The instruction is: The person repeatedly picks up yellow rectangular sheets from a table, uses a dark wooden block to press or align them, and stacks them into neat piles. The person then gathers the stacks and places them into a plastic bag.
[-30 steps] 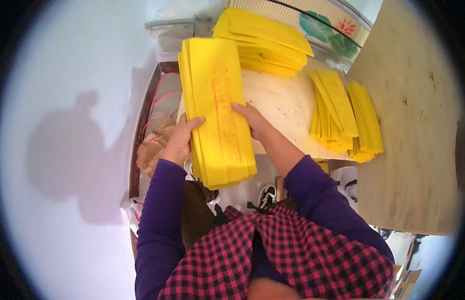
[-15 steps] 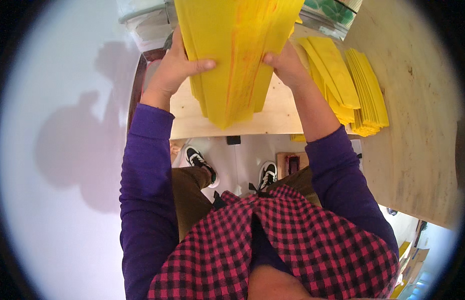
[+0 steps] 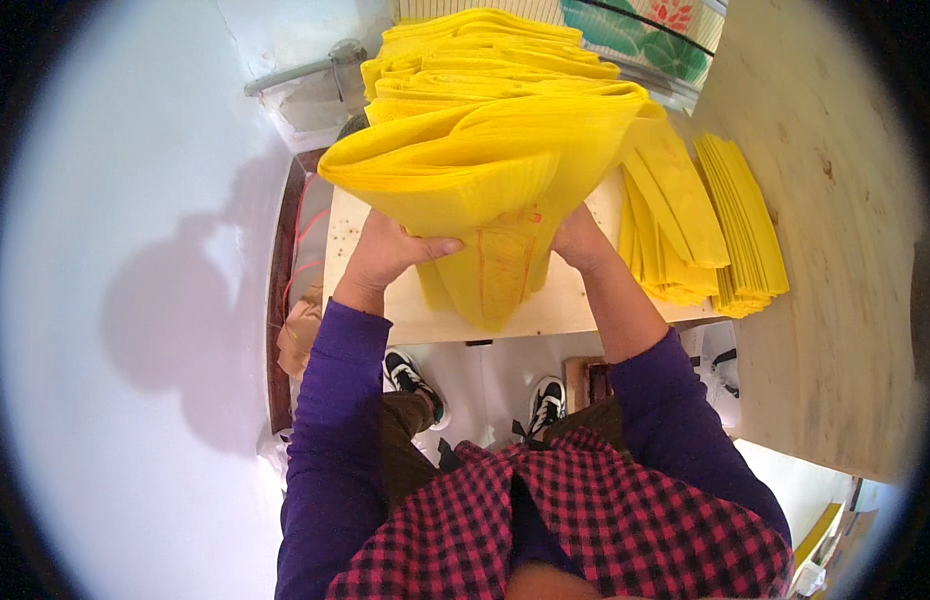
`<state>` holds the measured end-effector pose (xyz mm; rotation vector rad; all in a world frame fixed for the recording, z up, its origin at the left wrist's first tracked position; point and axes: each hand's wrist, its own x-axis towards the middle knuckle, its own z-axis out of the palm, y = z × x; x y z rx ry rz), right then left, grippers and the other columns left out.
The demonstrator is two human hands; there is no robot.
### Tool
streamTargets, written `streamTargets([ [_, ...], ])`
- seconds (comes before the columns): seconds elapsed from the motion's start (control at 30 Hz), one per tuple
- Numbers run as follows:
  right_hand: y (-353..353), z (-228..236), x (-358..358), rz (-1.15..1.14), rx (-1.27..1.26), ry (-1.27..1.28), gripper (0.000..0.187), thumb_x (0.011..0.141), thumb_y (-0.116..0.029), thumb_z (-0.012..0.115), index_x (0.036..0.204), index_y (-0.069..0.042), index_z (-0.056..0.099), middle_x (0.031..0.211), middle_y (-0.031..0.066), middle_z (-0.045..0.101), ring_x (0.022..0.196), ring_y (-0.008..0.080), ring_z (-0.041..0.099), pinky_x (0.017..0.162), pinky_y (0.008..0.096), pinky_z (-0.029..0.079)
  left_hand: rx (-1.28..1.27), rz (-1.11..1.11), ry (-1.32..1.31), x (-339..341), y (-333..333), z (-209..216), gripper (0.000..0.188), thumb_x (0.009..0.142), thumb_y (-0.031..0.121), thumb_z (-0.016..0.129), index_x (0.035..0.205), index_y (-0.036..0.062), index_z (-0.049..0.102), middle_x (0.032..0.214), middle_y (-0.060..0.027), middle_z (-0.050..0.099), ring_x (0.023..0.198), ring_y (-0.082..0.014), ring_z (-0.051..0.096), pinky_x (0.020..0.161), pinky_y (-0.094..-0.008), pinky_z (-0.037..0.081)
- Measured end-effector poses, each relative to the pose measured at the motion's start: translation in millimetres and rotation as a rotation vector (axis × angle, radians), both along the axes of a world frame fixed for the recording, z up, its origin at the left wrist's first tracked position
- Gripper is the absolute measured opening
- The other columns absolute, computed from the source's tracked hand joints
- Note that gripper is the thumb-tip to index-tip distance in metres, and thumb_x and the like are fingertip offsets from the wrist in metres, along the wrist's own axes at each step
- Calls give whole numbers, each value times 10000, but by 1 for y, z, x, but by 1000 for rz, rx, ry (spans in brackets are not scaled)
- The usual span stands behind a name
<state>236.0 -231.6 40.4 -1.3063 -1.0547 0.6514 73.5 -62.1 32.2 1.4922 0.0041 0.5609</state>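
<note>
Between my two hands stands a thick bundle of yellow folded sheets (image 3: 485, 180), its folds fanned out and looped at the top, with red-orange marks down its near side. My left hand (image 3: 385, 255) grips its left side with the thumb across the front. On the right side my right hand (image 3: 580, 240) presses against it, most of its fingers hidden behind the sheets. The bundle's lower end tapers down over a pale wooden table (image 3: 565, 312). Whether it rests on the tabletop, I cannot tell.
Right of my right hand, two more stacks of yellow folded sheets, one loose (image 3: 670, 220) and one neat (image 3: 745, 230), lie on the table. A large wooden board (image 3: 835, 250) rises at the right. A white wall (image 3: 135, 400) is on the left. A patterned panel (image 3: 635, 35) is at the back.
The bundle's top has tipped toward me, so its looped folds now show. Both hands are lower in the picture, still holding it, and the whole view has shifted.
</note>
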Motion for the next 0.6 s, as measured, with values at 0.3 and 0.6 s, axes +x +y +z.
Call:
streamTargets([
  [0.3,-8,8,11,53,-80,102,1081,417,-508,871,1274,-22,425,1228,59,526,1159,203,466,956,353,380,21,-40,102,-9,7,-1,719,597,128,836,1221,21,496,1186,-68,553,1080,-196,527,934,-328,410],
  [0.6,-5,-12,10,-8,-141,-55,739,589,-319,813,1204,-39,516,1201,75,558,1134,215,502,959,352,384,83,45,-125,8,14,-19,1006,619,102,830,1394,56,189,1207,-77,531,1048,-171,534,922,-322,435],
])
